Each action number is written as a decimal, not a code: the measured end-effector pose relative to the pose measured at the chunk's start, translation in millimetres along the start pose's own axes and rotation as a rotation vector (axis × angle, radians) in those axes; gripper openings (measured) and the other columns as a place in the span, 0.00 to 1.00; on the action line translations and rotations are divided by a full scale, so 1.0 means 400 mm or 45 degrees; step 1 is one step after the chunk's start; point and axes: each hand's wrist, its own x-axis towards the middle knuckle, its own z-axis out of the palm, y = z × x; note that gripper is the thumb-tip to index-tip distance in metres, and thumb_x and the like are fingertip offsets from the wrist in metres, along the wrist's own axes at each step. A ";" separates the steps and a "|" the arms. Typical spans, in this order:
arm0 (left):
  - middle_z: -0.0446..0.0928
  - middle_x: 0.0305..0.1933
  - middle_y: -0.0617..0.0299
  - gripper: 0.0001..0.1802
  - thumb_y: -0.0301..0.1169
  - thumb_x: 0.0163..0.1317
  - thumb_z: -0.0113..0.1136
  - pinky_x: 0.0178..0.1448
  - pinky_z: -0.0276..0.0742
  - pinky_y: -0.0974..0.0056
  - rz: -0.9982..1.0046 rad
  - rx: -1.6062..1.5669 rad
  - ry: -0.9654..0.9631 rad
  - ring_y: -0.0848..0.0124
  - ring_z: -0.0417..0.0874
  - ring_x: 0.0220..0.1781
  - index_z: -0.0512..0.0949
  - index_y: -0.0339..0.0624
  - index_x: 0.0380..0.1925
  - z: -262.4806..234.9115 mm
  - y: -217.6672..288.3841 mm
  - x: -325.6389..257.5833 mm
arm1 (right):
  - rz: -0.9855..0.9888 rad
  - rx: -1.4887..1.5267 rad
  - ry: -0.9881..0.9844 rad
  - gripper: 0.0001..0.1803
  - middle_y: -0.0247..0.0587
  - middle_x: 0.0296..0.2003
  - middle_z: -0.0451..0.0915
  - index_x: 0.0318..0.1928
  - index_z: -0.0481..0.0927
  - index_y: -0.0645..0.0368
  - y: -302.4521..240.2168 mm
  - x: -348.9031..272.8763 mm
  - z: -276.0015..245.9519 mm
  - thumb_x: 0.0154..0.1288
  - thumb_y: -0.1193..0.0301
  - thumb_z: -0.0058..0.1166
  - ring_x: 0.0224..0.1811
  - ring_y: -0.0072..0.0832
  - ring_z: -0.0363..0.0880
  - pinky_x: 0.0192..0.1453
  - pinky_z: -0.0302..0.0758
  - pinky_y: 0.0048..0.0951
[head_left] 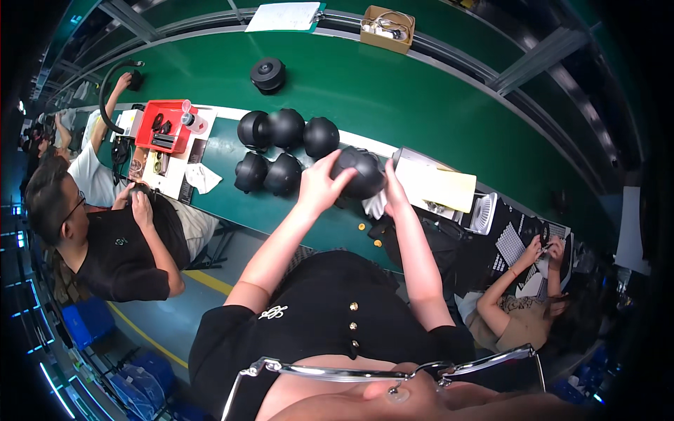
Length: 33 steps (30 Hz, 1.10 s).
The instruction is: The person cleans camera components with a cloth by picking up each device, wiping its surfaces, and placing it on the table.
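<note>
Between my two hands is a black rounded housing [364,175], raised over the near side of the green bench. My left hand [324,181] grips its left side, thumb and fingers wrapped on the shell. On its right side, my right hand [394,188] presses with the fingers, partly hidden behind it. A white cloth [375,205] shows just below the housing, by my right hand. Several similar black housings stand in a group left of my hands, among them one at the front [283,175] and one at the back [321,137].
Farther back sits another black housing [268,75]. A red tray [161,126] with small parts lies left, beside a co-worker [126,231] handling a dark part. Papers [435,184] and a black bag [421,245] lie right, near another co-worker [519,302]. A cardboard box [387,43] stands at the back.
</note>
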 end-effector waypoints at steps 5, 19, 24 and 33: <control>0.56 0.76 0.45 0.69 0.50 0.38 0.81 0.79 0.43 0.37 0.583 0.098 -0.406 0.45 0.56 0.78 0.48 0.40 0.75 -0.056 0.069 0.034 | -0.175 0.391 -0.182 0.38 0.46 0.63 0.73 0.68 0.67 0.57 0.004 -0.024 0.043 0.74 0.40 0.36 0.65 0.41 0.73 0.68 0.71 0.47; 0.60 0.69 0.46 0.62 0.38 0.35 0.83 0.69 0.70 0.50 0.360 -0.225 -0.068 0.47 0.66 0.70 0.56 0.40 0.71 0.002 -0.006 -0.037 | -0.386 0.473 -0.375 0.31 0.47 0.57 0.78 0.63 0.71 0.60 0.009 -0.002 0.071 0.75 0.48 0.37 0.58 0.39 0.79 0.63 0.75 0.44; 0.62 0.67 0.46 0.61 0.34 0.35 0.80 0.70 0.68 0.50 0.334 -0.011 -0.084 0.47 0.66 0.68 0.56 0.39 0.71 -0.034 0.027 -0.012 | -0.555 -0.274 0.534 0.15 0.43 0.47 0.82 0.53 0.80 0.65 -0.010 0.015 0.003 0.73 0.68 0.51 0.49 0.28 0.81 0.55 0.77 0.27; 0.67 0.62 0.42 0.68 0.35 0.38 0.77 0.72 0.63 0.50 0.160 0.119 -0.239 0.46 0.66 0.66 0.41 0.29 0.74 0.006 -0.006 -0.007 | -1.275 -1.510 0.052 0.23 0.52 0.63 0.74 0.65 0.75 0.50 0.055 -0.054 0.118 0.71 0.74 0.42 0.74 0.46 0.61 0.78 0.48 0.54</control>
